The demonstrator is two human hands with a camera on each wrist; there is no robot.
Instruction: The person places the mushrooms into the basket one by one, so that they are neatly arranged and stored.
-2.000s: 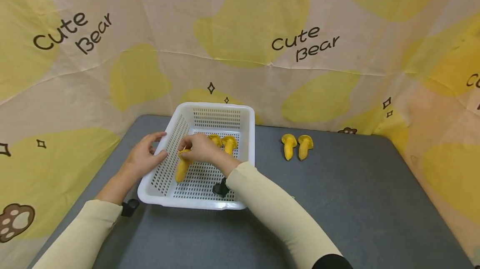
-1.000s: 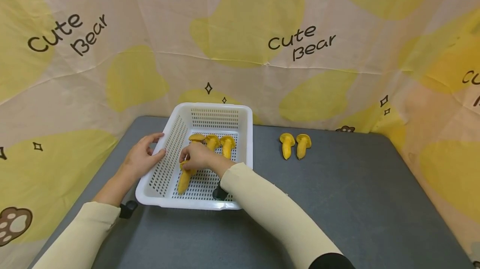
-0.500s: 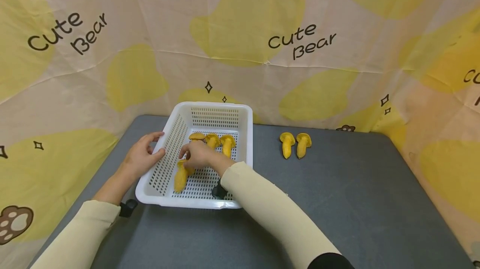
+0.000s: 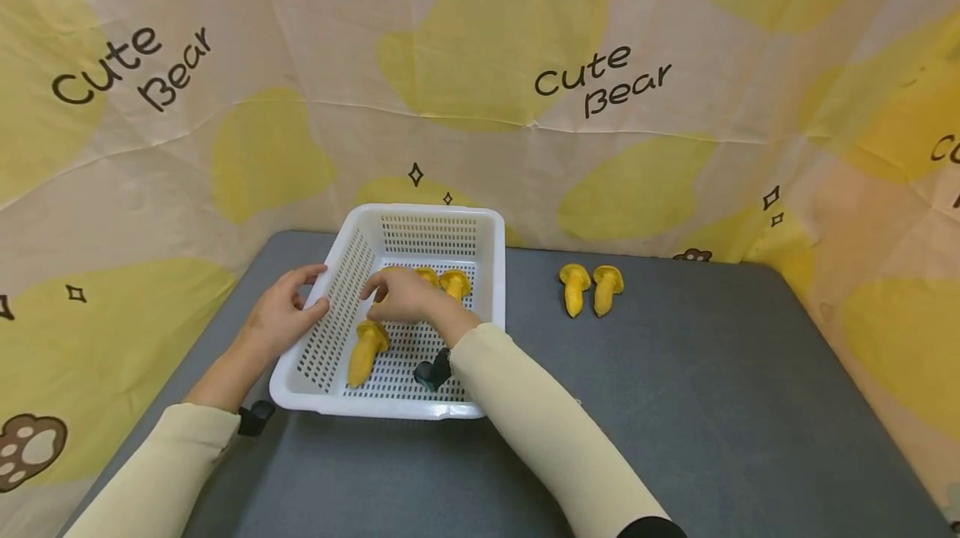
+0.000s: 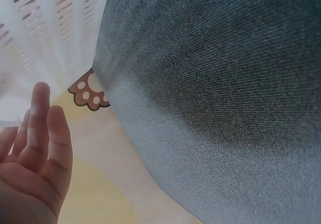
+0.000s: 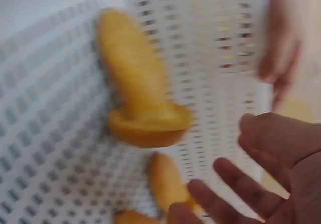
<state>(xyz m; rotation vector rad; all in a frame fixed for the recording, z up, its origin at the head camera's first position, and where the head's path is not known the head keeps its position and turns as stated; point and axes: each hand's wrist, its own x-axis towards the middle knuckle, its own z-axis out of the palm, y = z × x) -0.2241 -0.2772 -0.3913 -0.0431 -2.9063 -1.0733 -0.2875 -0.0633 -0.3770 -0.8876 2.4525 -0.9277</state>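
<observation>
A white perforated plastic basket (image 4: 375, 410) stands on the table. My left hand (image 4: 279, 314) rests on its left rim with thumb and fingers spread; the left wrist view shows its fingers nearly straight. Inside the basket, a yellow mushroom (image 4: 366, 354) with a thick stem lies near the left front, cap toward the back. My right hand (image 4: 405, 296) hovers just behind that cap, its fingers parted and holding nothing in the right wrist view. Farther back in the basket lie several more mushrooms (image 4: 455, 283), partly hidden by this hand.
Two more yellow mushrooms (image 4: 573, 289) lie side by side on the grey table (image 4: 675, 404), right of the basket. A patterned cloth (image 4: 480, 46) hangs behind the table. A black wrist device (image 4: 432, 371) on the right arm hangs over the basket floor.
My right hand has laid the mushroom down at the basket's left front, let go of it and moved slightly back. The left hand has stayed on the rim.
</observation>
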